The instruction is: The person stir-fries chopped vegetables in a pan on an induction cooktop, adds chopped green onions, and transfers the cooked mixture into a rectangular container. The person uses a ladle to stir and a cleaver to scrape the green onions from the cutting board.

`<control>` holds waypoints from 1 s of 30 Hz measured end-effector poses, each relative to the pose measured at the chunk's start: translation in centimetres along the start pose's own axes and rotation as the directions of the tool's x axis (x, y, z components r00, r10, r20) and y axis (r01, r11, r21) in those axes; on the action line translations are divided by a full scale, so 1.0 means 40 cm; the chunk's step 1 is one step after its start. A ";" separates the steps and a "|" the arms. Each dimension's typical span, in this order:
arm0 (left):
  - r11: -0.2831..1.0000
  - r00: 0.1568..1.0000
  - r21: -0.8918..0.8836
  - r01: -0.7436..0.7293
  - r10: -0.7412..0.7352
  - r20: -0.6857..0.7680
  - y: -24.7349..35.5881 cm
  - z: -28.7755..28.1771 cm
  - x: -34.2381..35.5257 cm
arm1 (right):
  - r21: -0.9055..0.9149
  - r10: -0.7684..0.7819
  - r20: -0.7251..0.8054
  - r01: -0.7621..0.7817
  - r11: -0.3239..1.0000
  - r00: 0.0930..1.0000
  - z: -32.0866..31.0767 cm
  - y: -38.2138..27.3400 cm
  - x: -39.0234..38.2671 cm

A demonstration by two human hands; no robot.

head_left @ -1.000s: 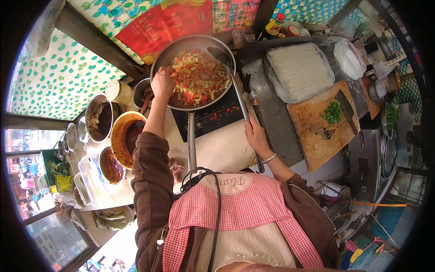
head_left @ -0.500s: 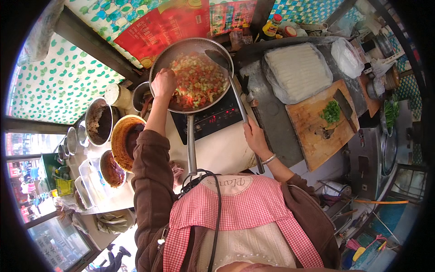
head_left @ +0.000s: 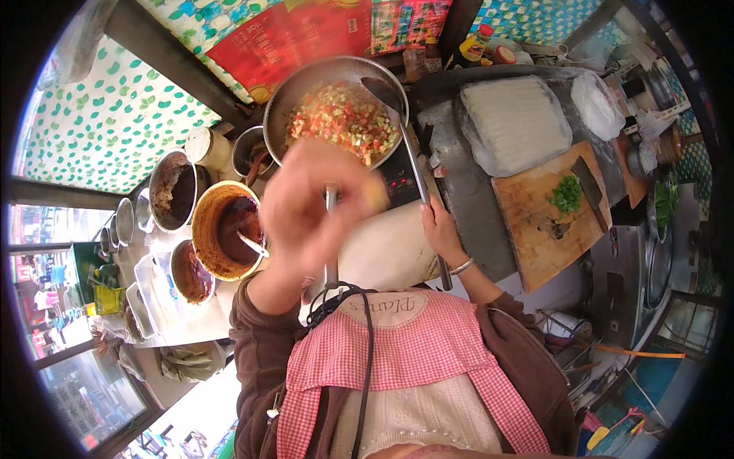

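Blurred by motion, my left hand [head_left: 306, 199] hangs in front of the steel pan handle [head_left: 331, 258], below the pan [head_left: 277, 103] of chopped red and pale-green vegetables [head_left: 342, 115]; I cannot make out whether it holds anything. My right hand [head_left: 439, 229] grips the long handle of a metal spatula [head_left: 413, 157], whose dark head lies at the pan's upper right. Under the pan is a black induction cooktop [head_left: 401, 183], mostly hidden. A stained yellow pot [head_left: 205, 222] with dark sauce and a white-handled utensil [head_left: 252, 243] stands left of my left hand.
Steel bowls [head_left: 160, 161] and plastic containers [head_left: 147, 294] line the left counter. At right lie bagged pale dough strips [head_left: 514, 122], a cutting board [head_left: 535, 252] with chopped greens [head_left: 566, 195] and a cleaver [head_left: 590, 191], and a white bag [head_left: 596, 103]. Bottles [head_left: 474, 46] stand behind.
My left hand has moved from the pan's left side down toward me and now blurs over the handle, exposing the utensil in the yellow pot. My right hand keeps its grip on the spatula.
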State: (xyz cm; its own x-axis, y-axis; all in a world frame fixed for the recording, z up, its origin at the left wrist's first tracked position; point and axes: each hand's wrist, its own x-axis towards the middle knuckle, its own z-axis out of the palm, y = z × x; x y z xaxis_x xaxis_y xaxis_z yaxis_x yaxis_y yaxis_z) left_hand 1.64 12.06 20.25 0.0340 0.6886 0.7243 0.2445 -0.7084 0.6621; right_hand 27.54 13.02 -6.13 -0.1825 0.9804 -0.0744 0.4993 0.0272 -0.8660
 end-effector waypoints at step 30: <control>0.994 0.995 0.054 -0.097 0.099 -0.026 0.121 -0.001 -0.111 | 0.001 0.036 0.054 -0.036 0.999 0.998 -0.011 -0.001 0.009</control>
State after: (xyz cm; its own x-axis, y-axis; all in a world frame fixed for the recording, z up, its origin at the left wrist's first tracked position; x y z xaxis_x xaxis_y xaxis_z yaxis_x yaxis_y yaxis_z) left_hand 2.64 5.57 20.24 0.0329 0.6110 0.7909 0.2921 -0.7627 0.5771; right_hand 27.82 13.47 -5.90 -0.2101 0.9688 -0.1319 0.5045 -0.0081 -0.8634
